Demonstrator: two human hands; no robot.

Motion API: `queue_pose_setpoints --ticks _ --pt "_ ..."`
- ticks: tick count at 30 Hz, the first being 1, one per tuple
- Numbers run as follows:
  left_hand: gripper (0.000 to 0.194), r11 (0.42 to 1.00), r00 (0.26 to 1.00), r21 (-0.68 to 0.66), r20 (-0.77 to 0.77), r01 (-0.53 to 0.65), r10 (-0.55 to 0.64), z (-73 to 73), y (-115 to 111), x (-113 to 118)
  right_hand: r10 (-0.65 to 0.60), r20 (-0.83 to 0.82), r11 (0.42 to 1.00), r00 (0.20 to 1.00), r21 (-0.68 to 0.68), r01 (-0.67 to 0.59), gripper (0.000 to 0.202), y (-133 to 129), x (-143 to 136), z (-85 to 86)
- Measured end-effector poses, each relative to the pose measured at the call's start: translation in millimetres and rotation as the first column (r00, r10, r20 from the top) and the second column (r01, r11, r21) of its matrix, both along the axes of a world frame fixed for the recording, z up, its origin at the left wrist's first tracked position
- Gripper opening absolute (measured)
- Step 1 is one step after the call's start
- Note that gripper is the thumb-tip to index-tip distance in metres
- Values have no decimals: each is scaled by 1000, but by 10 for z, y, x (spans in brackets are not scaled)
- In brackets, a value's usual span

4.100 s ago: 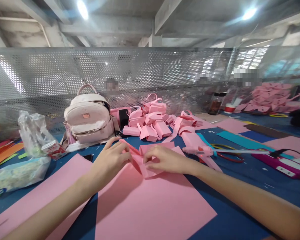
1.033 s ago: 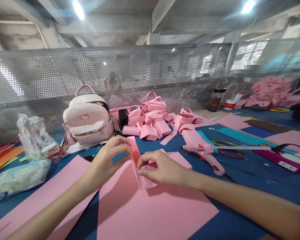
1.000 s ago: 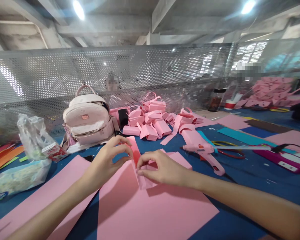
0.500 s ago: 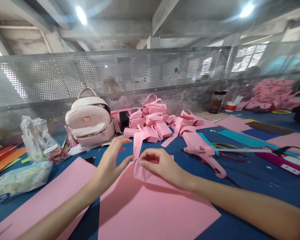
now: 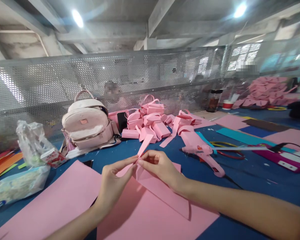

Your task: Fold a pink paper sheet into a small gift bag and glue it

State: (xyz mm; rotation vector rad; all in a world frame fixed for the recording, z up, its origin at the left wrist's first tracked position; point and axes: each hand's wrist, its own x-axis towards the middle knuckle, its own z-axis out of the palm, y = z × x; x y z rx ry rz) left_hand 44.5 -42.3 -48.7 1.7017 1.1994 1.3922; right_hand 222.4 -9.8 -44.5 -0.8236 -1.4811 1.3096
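A folded pink foam or paper piece [image 5: 165, 190] with a narrow strip rising from it hangs between my hands. My left hand [image 5: 117, 176] pinches its near corner at the base of the strip, thumb and fingers together. Right beside it, my right hand [image 5: 160, 165] grips the same piece, its fingertips almost touching those of the left. Below lies a large pink sheet [image 5: 130, 220] on the blue table, and another pink sheet [image 5: 57, 196] is to its left. A pink glue gun [image 5: 202, 151] rests right of my right hand.
Behind the hands is a heap of folded pink pieces [image 5: 152, 116] beside a pale backpack [image 5: 86, 123]. Plastic bags [image 5: 22, 181] lie at left. On the right are a magenta power strip [image 5: 282, 158], coloured sheets and a dark jar [image 5: 214, 100]. A perforated metal screen [image 5: 140, 71] stands behind.
My left hand has moved right and closed its fingers on the piece; before, they were spread apart. The piece has turned, its strip now leaning right and its lower part extending toward the lower right.
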Motion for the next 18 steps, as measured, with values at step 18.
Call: queue_pose_setpoints --ticks 18 --pt "45 852 754 293 -635 433 -165 379 288 -401 218 210 970 953 58 -235 15 -11 22 29"
